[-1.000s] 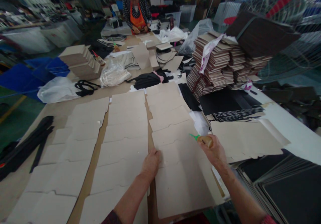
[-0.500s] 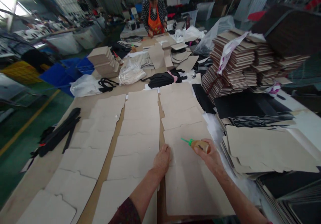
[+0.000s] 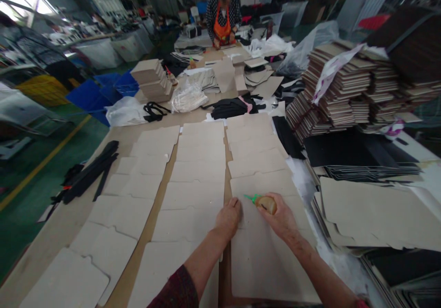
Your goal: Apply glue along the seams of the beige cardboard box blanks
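In my right hand [image 3: 280,218] is a small squeeze glue bottle [image 3: 267,204] with amber-brown contents and a thin green nozzle. It is tilted on its side, its nozzle pointing left just over a beige cardboard sheet [image 3: 268,262] in the right-hand column. My left hand [image 3: 229,218] rests at that column's left edge, its fingers bent together against the board; what lies under the fingertips is hidden. Overlapping sheets of the same kind form a middle column [image 3: 191,193] and a left column [image 3: 124,184].
Tall stacks of boards [image 3: 339,82] and black panels [image 3: 351,149] line the right side, with more beige sheets [image 3: 372,211] nearer. Black strips [image 3: 93,174] lie at the left edge. Farther back are a black strip bundle [image 3: 234,108], plastic bags [image 3: 189,97] and a person in an orange apron [image 3: 223,25].
The view has swung a little left, so the scene sits farther right. My right hand and the glue bottle have come closer to my left hand, which stays at the board's edge.
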Tool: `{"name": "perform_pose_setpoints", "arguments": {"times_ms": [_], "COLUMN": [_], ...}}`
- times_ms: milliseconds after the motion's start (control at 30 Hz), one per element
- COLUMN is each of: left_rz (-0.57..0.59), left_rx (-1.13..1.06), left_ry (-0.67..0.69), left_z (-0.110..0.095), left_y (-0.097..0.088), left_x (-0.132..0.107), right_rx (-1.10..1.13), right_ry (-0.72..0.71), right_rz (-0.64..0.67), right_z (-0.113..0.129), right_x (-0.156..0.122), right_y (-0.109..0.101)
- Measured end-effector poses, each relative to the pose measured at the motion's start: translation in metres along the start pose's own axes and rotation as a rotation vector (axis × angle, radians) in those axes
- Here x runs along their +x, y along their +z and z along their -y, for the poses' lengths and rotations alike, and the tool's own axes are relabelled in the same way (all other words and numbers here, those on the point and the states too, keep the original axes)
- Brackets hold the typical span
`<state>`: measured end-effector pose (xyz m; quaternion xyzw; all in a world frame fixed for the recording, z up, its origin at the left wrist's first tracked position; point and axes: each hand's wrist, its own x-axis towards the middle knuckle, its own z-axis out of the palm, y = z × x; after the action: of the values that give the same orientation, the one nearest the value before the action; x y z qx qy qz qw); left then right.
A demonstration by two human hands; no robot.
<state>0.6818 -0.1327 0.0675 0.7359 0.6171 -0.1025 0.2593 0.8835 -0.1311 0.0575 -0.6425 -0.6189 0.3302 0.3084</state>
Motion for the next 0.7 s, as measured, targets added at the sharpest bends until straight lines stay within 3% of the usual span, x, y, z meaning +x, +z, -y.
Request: {"name": "perform_pose_setpoints", "arguments": {"times_ms": [400,700], "left_rz": [0.007,0.015], "left_rx": [-0.007,-0.026], "left_ry": [0.0,-0.016], "left_z": [0.002,0.002], "left_y": [0.0,-0.001], "left_x": [0.001,0.002], "right_rx": [-0.111,0.058], "right_ry": [0.018,0.088], "right_rz": [-0.012,-0.05], "right_z": [0.001,0.005], "right_x": [-0.001,-0.001], "right_y": [-0.011,0.005]}}
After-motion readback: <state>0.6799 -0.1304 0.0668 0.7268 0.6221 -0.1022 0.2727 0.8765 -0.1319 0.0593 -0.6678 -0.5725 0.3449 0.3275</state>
